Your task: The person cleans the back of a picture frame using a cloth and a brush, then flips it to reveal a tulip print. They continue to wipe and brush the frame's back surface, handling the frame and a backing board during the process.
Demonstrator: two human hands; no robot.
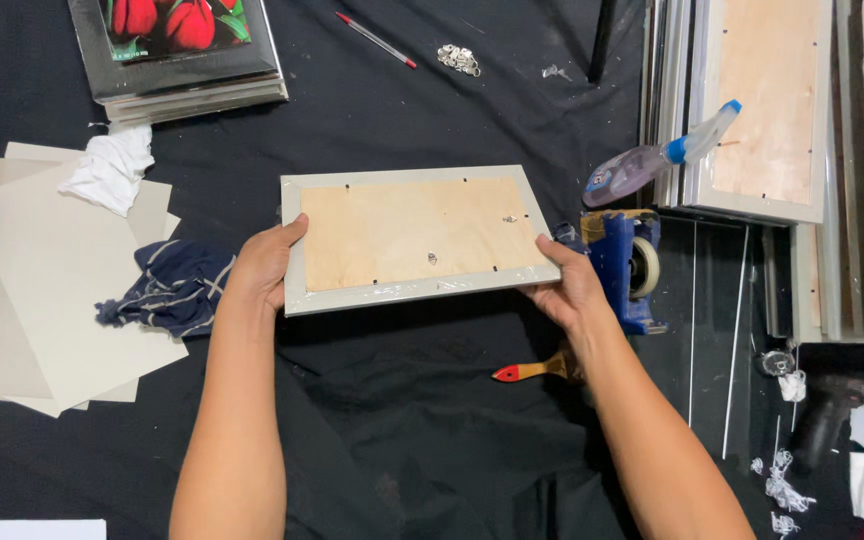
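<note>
A rectangular picture frame (414, 236) lies back side up over the black cloth, showing a light wooden backing board inside a silver-grey border. My left hand (264, 266) grips its left edge, thumb on top. My right hand (568, 283) grips the lower right corner. Both hands hold the frame level between them.
A stack of frames (184, 55) with a red flower picture sits far left. Grey boards (52, 270), a white rag (112, 167) and a striped blue cloth (174, 287) lie left. A spray bottle (657, 158), blue tape dispenser (627, 262), paintbrush (532, 370) and more frames (762, 110) sit right.
</note>
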